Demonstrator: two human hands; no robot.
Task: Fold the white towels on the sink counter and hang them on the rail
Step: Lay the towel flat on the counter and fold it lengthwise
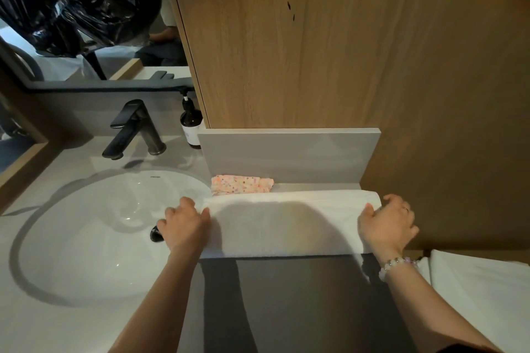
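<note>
Fingers curl round each end of the folded white towel (pixel 286 223), thumbs on top; the left hand (pixel 185 223) and right hand (pixel 387 223) reach up from the lower edge. The towel lies mid-frame on the counter (pixel 28 324). At its left, the sink basin (pixel 86 238) shows a black drain plug (pixel 154 233).

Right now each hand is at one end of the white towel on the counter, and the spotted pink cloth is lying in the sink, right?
No. The head view shows the pink cloth on the counter behind the white towel, not in the sink. The left hand and right hand are at the towel's ends.
</note>
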